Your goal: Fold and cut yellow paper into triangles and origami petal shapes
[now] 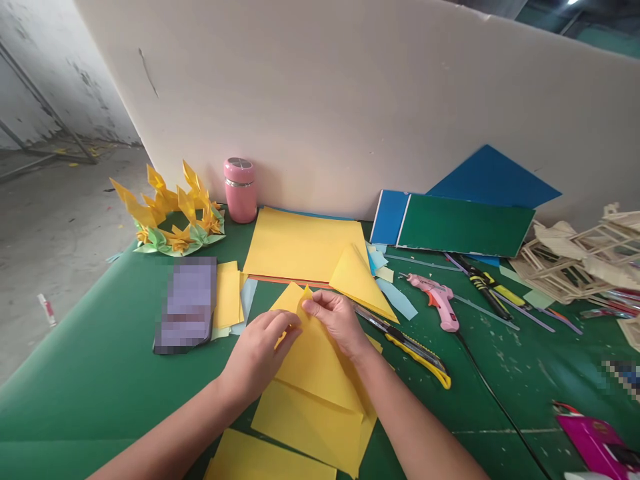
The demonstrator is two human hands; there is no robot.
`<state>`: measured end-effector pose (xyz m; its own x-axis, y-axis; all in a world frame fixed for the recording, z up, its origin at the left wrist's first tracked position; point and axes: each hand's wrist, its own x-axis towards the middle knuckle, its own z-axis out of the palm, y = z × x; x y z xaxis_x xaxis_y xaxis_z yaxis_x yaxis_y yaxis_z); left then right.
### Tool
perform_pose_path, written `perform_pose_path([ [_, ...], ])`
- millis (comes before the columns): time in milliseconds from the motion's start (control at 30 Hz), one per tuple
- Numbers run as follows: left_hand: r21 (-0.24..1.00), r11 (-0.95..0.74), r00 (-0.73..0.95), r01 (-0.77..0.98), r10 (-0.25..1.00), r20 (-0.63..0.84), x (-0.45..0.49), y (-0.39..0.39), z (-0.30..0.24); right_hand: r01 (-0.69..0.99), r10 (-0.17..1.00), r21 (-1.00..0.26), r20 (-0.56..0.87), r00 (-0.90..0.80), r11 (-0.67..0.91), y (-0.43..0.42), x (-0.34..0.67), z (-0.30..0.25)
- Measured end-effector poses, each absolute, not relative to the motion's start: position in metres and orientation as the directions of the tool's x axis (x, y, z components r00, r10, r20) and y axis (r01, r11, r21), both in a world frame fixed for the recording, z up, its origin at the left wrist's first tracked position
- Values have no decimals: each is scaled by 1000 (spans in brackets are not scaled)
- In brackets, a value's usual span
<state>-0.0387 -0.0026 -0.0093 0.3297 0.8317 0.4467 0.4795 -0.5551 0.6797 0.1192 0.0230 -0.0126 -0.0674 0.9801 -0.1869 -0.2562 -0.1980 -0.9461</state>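
Both my hands meet over a sheet of yellow paper (313, 363) lying on the green table (90, 380). My left hand (260, 350) has its fingers curled, pressing the sheet's upper left edge. My right hand (340, 320) pinches a folded corner of the same sheet near its top. More yellow sheets lie under and below it. A folded yellow triangle (360, 280) rests just right of my right hand.
A yellow utility knife (415, 350) and pink glue gun (437, 300) lie to the right. A stack of yellow paper (305, 243), pink flask (241, 190), yellow origami wreath (173, 213), blue and green boards (463, 223), wooden models (580, 257) ring the work area.
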Motion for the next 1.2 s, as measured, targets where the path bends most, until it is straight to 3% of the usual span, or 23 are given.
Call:
perform_pose_path([
  [167, 951, -187, 130, 246, 979, 159, -31, -3, -13, -250, 983, -951, -179, -42, -184, 21, 117, -14],
  [300, 993, -31, 125, 113, 992, 17, -29, 0, -15, -240, 987, -958, -160, -6, -157, 21, 116, -14],
  [1033, 994, -26, 63, 108, 998, 19, -31, 2, -16, -201, 990, -973, -130, 59, -116, 22, 115, -18],
  [1200, 978, -117, 75, 173, 992, 106, -32, 2, -18, -187, 991, -977, -118, 67, -104, 22, 115, -19],
])
